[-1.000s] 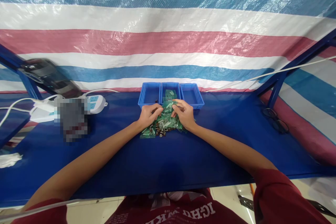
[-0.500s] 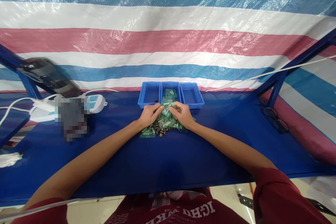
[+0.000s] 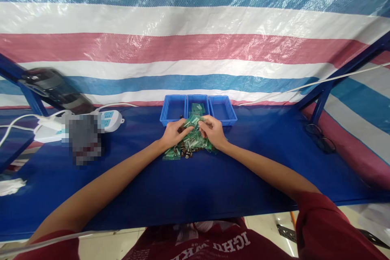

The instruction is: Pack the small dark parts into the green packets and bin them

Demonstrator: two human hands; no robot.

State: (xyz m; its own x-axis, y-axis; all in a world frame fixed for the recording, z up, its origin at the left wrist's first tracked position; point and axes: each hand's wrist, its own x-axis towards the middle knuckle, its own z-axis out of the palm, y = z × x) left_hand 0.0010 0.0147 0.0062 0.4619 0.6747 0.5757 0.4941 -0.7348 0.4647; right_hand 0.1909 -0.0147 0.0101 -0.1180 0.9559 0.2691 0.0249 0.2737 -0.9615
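Note:
My left hand (image 3: 176, 133) and my right hand (image 3: 213, 131) are close together above a pile of small green plastic packets (image 3: 192, 142). Between them is a green packet (image 3: 192, 121), with the fingers of both hands closed on it. Small brown and silvery metal parts (image 3: 187, 154) lie at the near edge of the pile. Just behind the hands stand three blue bins side by side. A small dark part sits in the left bin (image 3: 173, 107), green packets lie in the middle bin (image 3: 198, 98), and nothing shows in the right bin (image 3: 223, 110).
A white power strip (image 3: 112, 120) with cables, a blurred dark object (image 3: 85, 138) and a dark bottle-like object (image 3: 57, 89) are at the left. White cloth (image 3: 12, 186) lies at the left edge. Dark-framed glasses (image 3: 321, 139) rest at the right. Striped sheeting (image 3: 195, 48) hangs behind.
The fingers of both hands have shifted slightly on the green packet. My left thumb reaches further right, and my right fingers are more curled.

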